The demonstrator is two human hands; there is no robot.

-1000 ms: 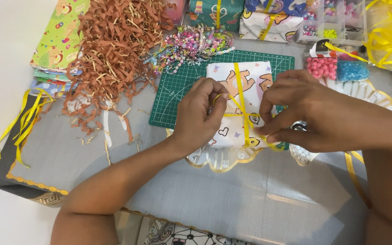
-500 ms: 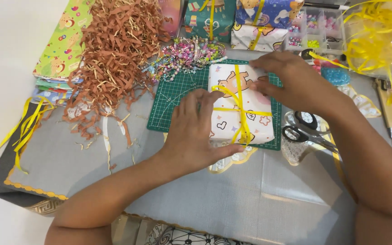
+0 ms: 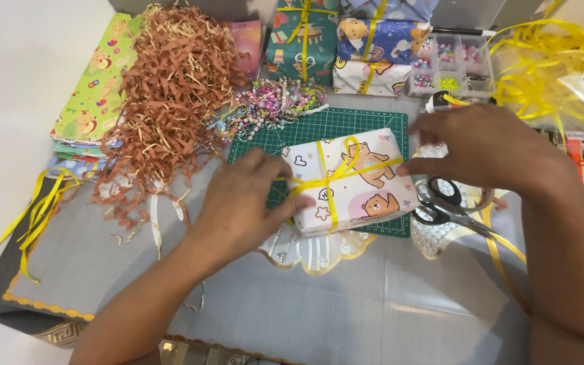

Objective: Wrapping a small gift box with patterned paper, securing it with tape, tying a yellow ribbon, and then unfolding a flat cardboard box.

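Between our hands lies the gift (image 3: 353, 179), long axis left-right; left hand (image 3: 241, 203) seemingly presses its near-left corner, right hand (image 3: 488, 149) touches its right end.

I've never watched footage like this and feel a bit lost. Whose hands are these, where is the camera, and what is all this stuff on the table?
The picture comes from a camera worn on a person's head, looking down, so both hands are that person's own. The left hand rests on the left end of a small wrapped gift box, white paper with bear pictures, tied crosswise with yellow ribbon. The right hand touches its right end. The box lies on a green cutting mat. Black-handled scissors lie just right of it. Further off are brown shredded paper, a heap of colourful beads, more wrapped boxes and loose yellow ribbon.
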